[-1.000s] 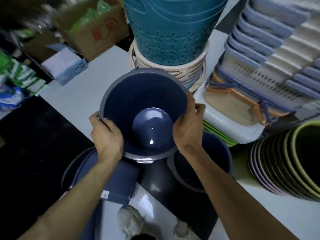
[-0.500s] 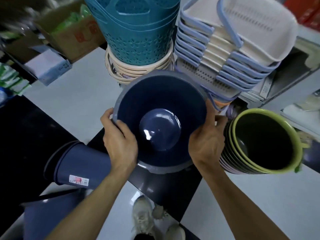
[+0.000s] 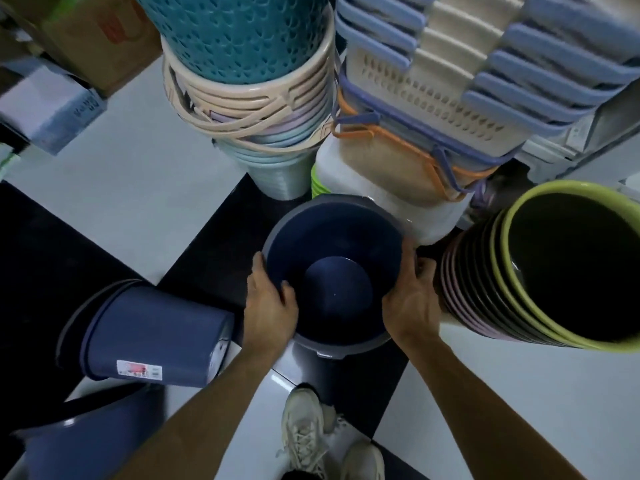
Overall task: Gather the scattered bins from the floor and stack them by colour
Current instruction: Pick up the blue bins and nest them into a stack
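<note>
A dark blue round bin (image 3: 334, 247) stands upright, its open mouth facing me, low over the black floor tile. My left hand (image 3: 270, 306) grips its left rim with the thumb inside. My right hand (image 3: 410, 299) grips the right rim. A second dark blue bin (image 3: 152, 337) lies on its side on the floor at the left, a price label on its wall. Part of a third blue bin (image 3: 79, 441) shows at the bottom left.
A stack of nested bins with a green top rim (image 3: 540, 271) leans at the right. Behind stand teal and beige round baskets (image 3: 249, 64) and cream baskets with blue handles (image 3: 450, 81). Cardboard boxes (image 3: 104, 39) sit at the back left. My shoes (image 3: 311, 441) are below.
The blue bin has come down and nearer to me, held by both hands throughout. The view has tilted down, so the basket stacks now rise above it.
</note>
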The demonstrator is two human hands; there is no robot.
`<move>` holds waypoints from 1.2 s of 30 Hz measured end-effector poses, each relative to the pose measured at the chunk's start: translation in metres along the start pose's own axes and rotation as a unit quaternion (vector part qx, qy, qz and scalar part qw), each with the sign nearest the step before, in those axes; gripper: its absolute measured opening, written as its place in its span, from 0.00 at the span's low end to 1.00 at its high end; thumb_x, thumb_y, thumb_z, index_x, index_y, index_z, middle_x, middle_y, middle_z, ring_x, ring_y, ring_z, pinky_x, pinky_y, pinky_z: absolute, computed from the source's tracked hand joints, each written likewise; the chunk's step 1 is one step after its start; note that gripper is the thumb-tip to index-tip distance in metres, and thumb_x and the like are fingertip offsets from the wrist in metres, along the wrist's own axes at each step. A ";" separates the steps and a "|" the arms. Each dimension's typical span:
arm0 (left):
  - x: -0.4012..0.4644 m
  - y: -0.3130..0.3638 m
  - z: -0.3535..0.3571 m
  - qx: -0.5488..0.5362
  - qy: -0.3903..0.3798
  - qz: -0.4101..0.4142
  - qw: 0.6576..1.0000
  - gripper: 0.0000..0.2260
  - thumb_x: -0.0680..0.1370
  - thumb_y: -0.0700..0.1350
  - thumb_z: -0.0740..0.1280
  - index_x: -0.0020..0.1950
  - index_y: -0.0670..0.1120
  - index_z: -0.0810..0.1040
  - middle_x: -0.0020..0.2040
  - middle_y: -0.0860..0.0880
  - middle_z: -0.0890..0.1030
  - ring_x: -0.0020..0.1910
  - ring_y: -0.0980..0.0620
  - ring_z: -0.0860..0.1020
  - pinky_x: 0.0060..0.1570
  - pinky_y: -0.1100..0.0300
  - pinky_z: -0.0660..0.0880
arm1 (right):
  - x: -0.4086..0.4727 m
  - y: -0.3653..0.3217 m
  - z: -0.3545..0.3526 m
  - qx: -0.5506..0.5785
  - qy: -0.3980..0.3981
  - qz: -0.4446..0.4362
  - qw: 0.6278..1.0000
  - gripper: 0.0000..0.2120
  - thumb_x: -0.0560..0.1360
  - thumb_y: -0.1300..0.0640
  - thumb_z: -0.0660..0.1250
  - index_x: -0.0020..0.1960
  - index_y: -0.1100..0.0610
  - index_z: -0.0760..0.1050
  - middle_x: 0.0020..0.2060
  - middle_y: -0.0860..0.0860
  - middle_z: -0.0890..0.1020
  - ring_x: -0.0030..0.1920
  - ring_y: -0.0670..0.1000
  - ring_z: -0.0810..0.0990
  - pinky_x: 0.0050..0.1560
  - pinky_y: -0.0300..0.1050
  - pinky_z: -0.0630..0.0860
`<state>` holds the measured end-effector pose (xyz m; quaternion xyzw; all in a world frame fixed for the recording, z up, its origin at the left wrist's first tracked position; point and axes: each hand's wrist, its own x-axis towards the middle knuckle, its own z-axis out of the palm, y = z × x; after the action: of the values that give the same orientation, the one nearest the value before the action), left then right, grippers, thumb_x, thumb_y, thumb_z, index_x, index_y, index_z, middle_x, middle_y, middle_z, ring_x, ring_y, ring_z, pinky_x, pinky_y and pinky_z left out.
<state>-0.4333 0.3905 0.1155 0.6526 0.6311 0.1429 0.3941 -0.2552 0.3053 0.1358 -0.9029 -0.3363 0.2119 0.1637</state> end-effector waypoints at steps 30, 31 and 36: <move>0.014 -0.205 -0.185 0.107 0.039 -0.288 0.951 0.34 0.80 0.60 0.58 0.80 0.55 0.43 0.79 0.49 0.54 0.68 0.39 0.70 0.60 0.43 0.71 | -0.058 -0.239 0.179 -0.108 -0.263 -0.287 0.915 0.28 0.81 0.49 0.55 0.79 0.50 0.51 0.78 0.55 0.53 0.75 0.58 0.60 0.67 0.51 0.67; 0.016 -0.217 -0.191 0.095 0.046 -0.303 0.947 0.34 0.80 0.60 0.58 0.80 0.55 0.44 0.79 0.50 0.53 0.68 0.39 0.70 0.60 0.43 0.70 | -0.061 -0.249 0.192 -0.104 -0.272 -0.287 0.913 0.28 0.81 0.49 0.55 0.79 0.49 0.51 0.78 0.55 0.53 0.75 0.58 0.61 0.66 0.52 0.68; 0.036 -0.287 -0.207 0.009 0.108 -0.357 0.928 0.35 0.79 0.58 0.59 0.80 0.57 0.43 0.81 0.52 0.49 0.68 0.36 0.71 0.61 0.44 0.70 | -0.071 -0.297 0.269 -0.107 -0.333 -0.287 0.892 0.28 0.82 0.47 0.53 0.79 0.48 0.48 0.78 0.58 0.52 0.73 0.60 0.63 0.67 0.52 0.66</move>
<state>-0.7728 0.4622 0.0390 0.3682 0.8624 0.0564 0.3428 -0.5955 0.5123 0.0546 -0.6558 -0.6362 0.4065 -0.0022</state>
